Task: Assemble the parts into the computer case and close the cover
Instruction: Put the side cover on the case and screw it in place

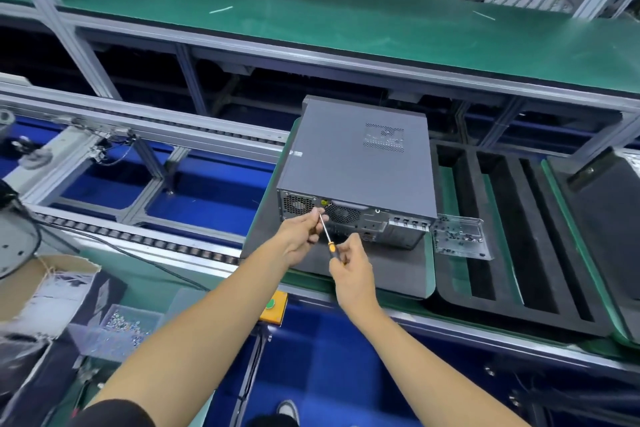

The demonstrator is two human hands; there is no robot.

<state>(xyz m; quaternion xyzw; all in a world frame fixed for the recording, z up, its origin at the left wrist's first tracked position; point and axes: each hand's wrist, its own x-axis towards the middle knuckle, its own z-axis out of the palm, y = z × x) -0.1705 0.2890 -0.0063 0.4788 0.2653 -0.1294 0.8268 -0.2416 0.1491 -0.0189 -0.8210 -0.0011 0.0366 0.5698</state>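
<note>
A dark grey computer case [356,156] lies on its side on a black foam pad [363,270], its cover on and its rear panel facing me. My right hand [349,265] grips the orange handle of a screwdriver [327,232]. The thin shaft slants up and left to the rear panel near a fan grille. My left hand [301,236] pinches the shaft close to its tip, right at the panel's upper edge.
A clear plastic tray [460,236] with small screws sits just right of the case. Black foam pads with slots [512,236] lie further right. A yellow button box [275,308], a clear box of screws [121,326] and a cardboard box [41,284] are at lower left. A roller conveyor runs left.
</note>
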